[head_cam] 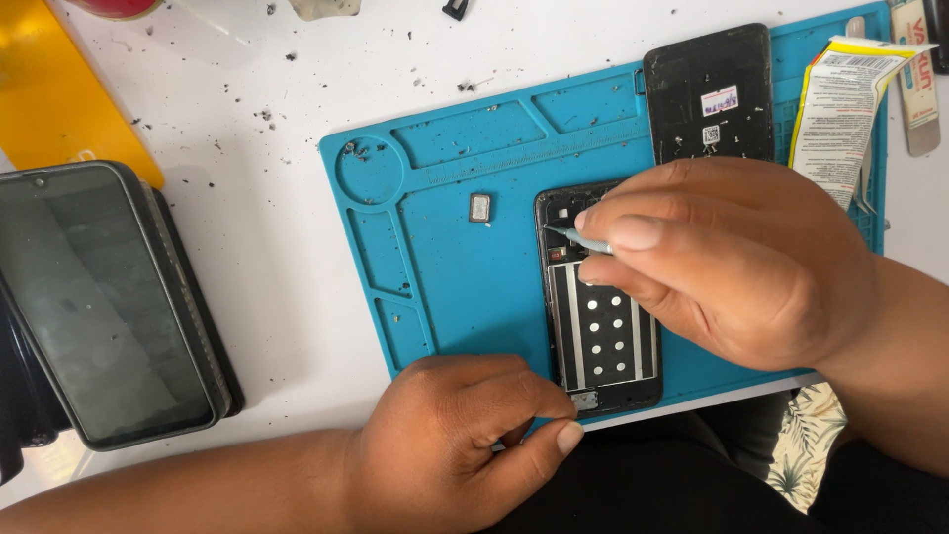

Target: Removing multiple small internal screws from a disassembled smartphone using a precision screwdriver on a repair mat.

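A blue silicone work mat (445,257) lies on the white table (257,257). On the mat, an opened black phone frame (593,346) sits near the front edge, a small square metal part (479,207) to its left, a black phone back cover (708,94) behind it. Left of the mat lies a stack of dark phones (109,307).
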